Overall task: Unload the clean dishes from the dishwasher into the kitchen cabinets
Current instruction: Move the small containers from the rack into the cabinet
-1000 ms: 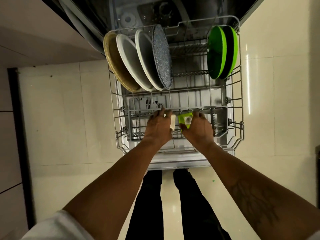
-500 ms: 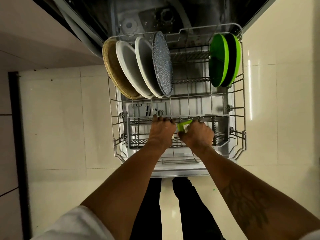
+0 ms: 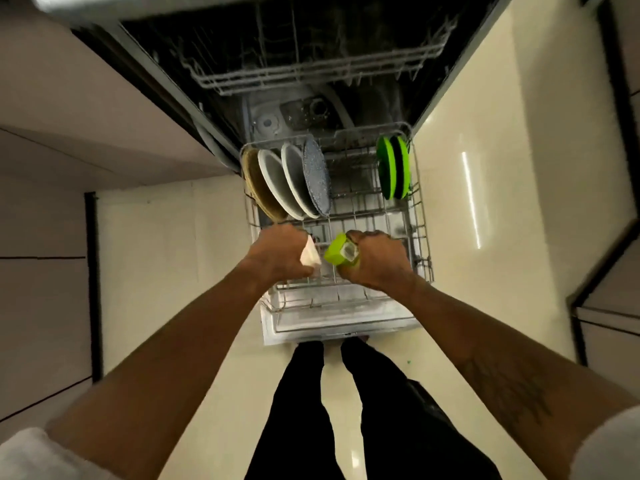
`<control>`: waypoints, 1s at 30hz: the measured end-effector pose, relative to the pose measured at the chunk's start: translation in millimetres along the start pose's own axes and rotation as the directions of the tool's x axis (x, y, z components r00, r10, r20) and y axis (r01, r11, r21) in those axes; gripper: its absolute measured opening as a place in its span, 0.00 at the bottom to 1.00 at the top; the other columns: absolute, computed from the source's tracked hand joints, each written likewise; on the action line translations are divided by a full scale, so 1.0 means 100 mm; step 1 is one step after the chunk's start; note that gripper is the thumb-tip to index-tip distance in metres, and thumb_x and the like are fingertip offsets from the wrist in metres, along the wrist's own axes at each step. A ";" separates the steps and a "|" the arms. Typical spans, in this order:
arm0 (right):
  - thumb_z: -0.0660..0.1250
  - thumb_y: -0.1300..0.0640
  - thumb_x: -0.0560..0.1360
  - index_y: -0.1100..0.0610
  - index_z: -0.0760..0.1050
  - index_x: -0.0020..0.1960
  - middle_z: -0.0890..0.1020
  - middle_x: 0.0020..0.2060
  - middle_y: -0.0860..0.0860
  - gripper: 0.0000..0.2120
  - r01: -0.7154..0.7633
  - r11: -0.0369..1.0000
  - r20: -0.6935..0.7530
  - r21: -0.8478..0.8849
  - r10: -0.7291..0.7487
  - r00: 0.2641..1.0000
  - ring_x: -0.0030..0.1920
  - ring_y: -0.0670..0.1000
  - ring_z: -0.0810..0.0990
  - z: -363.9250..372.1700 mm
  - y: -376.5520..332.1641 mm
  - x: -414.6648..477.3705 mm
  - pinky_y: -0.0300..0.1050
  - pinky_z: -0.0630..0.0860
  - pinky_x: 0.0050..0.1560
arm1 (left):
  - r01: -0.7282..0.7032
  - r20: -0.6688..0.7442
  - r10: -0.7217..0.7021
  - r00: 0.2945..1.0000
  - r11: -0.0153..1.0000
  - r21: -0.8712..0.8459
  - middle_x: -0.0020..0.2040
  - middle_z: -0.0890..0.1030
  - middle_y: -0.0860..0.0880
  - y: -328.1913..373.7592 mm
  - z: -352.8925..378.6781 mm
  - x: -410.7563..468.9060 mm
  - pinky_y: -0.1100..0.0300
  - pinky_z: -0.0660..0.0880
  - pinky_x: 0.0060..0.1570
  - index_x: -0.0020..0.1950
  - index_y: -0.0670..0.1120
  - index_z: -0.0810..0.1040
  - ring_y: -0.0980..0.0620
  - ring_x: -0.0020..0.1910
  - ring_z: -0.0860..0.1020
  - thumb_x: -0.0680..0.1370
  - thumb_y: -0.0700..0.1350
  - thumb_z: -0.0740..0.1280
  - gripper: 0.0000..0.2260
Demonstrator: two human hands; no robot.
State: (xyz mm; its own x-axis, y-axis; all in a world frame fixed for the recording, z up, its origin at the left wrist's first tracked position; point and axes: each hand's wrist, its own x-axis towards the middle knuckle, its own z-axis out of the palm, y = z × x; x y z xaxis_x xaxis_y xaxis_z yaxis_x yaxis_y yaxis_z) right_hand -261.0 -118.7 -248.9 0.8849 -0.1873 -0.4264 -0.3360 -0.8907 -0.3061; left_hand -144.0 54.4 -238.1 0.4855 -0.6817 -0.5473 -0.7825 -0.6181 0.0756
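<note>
The lower dishwasher rack (image 3: 420, 237) is pulled out over the open door. My left hand (image 3: 277, 252) grips a small white cup (image 3: 310, 255) above the rack's front. Beside it, my right hand (image 3: 375, 259) holds a small lime-green cup (image 3: 337, 252) with a pale inside. At the rack's back left stand a tan woven plate (image 3: 254, 183), two white plates (image 3: 277, 183) and a speckled grey plate (image 3: 316, 176). Two green plates (image 3: 393, 168) stand at the back right.
The open dishwasher door (image 3: 339, 322) lies flat just in front of my legs. An upper wire rack (image 3: 311, 69) sits inside the dark tub. Cabinet fronts (image 3: 41, 220) flank the left side, and a counter edge (image 3: 602, 282) is on the right. Glossy floor tiles run along both sides.
Both hands have lifted out of the rack's front section, each carrying a small cup. My head has risen, so the rack looks smaller and the dishwasher's inside shows.
</note>
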 end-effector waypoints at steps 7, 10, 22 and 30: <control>0.70 0.34 0.65 0.46 0.75 0.63 0.84 0.49 0.49 0.30 0.177 0.984 -0.068 -0.028 -0.179 0.982 0.51 0.54 0.82 -1.35 -0.56 -0.75 0.48 0.80 0.48 | 0.088 -0.076 -0.089 0.993 0.996 -0.008 0.51 0.84 0.47 -0.05 -1.27 -1.29 0.54 0.76 0.46 0.58 0.50 0.79 0.44 0.51 0.82 0.68 0.65 0.72 0.26; 0.66 0.32 0.65 0.47 0.75 0.61 0.84 0.46 0.47 0.30 0.222 0.973 -0.116 -0.070 -0.229 0.967 0.48 0.52 0.82 -1.85 -0.87 -1.03 0.46 0.79 0.46 | 0.104 -0.119 -0.115 0.986 0.990 -0.094 0.48 0.85 0.49 -0.07 -1.68 -1.83 0.54 0.80 0.44 0.56 0.52 0.81 0.45 0.49 0.83 0.67 0.62 0.74 0.23; 0.72 0.36 0.64 0.46 0.75 0.62 0.84 0.47 0.47 0.30 0.315 0.918 -0.354 -0.239 -0.385 0.852 0.49 0.52 0.81 -2.54 -2.44 -1.58 0.45 0.75 0.44 | 0.093 -0.456 -0.164 0.875 0.980 -0.175 0.47 0.80 0.53 -0.99 -2.20 -3.46 0.60 0.69 0.37 0.57 0.53 0.79 0.51 0.45 0.80 0.67 0.61 0.74 0.22; 0.69 0.35 0.63 0.46 0.75 0.65 0.84 0.48 0.46 0.32 0.319 0.899 -0.461 -0.299 -0.429 0.777 0.49 0.53 0.81 -2.55 -3.91 -1.79 0.46 0.78 0.44 | 0.167 -0.553 -0.202 0.808 0.979 -0.114 0.54 0.83 0.50 -1.95 -2.18 -4.59 0.54 0.76 0.46 0.64 0.53 0.78 0.46 0.52 0.81 0.67 0.62 0.74 0.28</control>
State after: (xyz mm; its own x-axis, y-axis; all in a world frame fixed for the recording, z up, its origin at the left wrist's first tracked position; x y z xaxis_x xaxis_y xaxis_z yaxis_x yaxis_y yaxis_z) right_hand -205.4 157.2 164.2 0.9802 0.0457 0.1924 0.0767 -0.9847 -0.1565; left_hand -129.2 402.6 180.2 0.7660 -0.6428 0.0030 -0.6410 -0.7636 0.0777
